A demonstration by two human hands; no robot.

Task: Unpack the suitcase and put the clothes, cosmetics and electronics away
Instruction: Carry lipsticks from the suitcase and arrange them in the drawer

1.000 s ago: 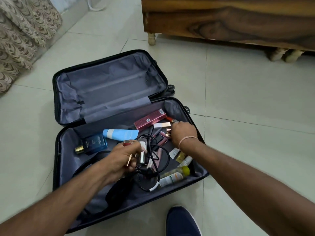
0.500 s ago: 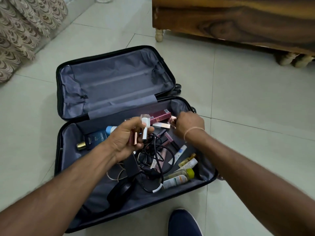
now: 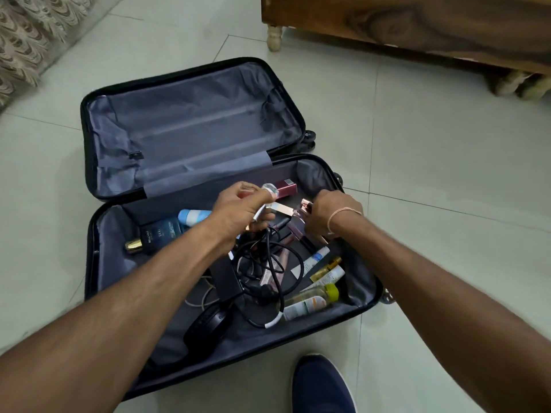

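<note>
A black suitcase (image 3: 92, 263) lies open on the floor, its lid half bare. The near half holds a dark blue perfume bottle (image 3: 158, 234), a light blue tube (image 3: 193, 216), a maroon box (image 3: 286, 187), tangled black cables (image 3: 268, 263), black headphones (image 3: 205, 326), and several small tubes and bottles (image 3: 316, 293). My left hand (image 3: 241, 213) is closed on several small cosmetic sticks above the cables. My right hand (image 3: 331, 213) grips rose-gold lipstick tubes (image 3: 305, 205) at the case's far right.
Pale floor tiles surround the case. A wooden bed frame (image 3: 417, 28) on turned legs stands at the back right. A patterned curtain (image 3: 26, 40) hangs at the far left. My navy shoe (image 3: 322, 386) is just in front of the suitcase.
My left hand rose from the cables with the cosmetic sticks and moved toward my right hand. My right hand lifted lipstick tubes from the case's far right.
</note>
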